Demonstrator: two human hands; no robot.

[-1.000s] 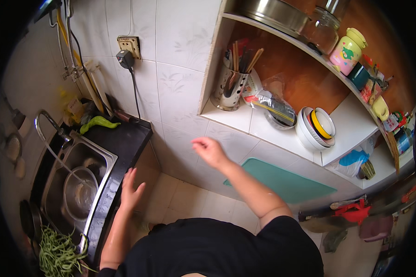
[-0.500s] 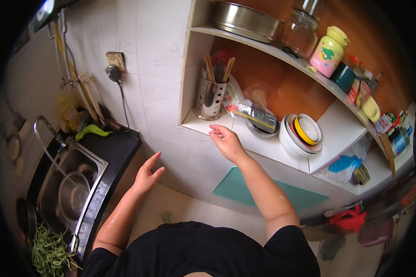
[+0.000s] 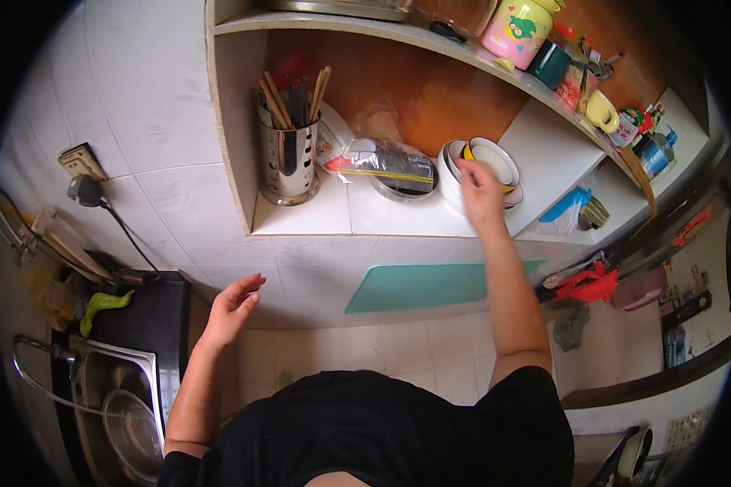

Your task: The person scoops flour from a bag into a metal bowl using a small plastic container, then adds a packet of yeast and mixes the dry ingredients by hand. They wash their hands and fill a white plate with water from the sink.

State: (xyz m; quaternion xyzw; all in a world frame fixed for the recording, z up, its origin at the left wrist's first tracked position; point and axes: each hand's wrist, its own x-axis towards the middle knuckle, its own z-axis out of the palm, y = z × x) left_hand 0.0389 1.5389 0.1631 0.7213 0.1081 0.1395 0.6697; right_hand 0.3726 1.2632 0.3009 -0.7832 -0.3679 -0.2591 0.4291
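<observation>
My right hand (image 3: 481, 195) is at the stack of bowls (image 3: 451, 180) on the lower shelf, its fingers overlapping the rims. They are slightly blurred, and I cannot tell whether they grip a bowl or only pass in front. The stack has white bowls, one with a yellow outside, and a white one (image 3: 494, 160) tilted on top. My left hand (image 3: 234, 307) hangs in the air between the counter and the shelf unit, fingers stretched, thumb apart, holding nothing.
Left of the bowls are a clear plastic bag (image 3: 398, 166) over a round dish and a perforated metal holder (image 3: 290, 158) with chopsticks. A teal panel (image 3: 414, 286) lies below the shelf. The sink (image 3: 150, 369) and a green pepper (image 3: 104, 307) are at left.
My right hand has moved right, from in front of the shelf's edge to the bowls. The view has turned right, so the sink and shelf sit further left. My left hand stays open.
</observation>
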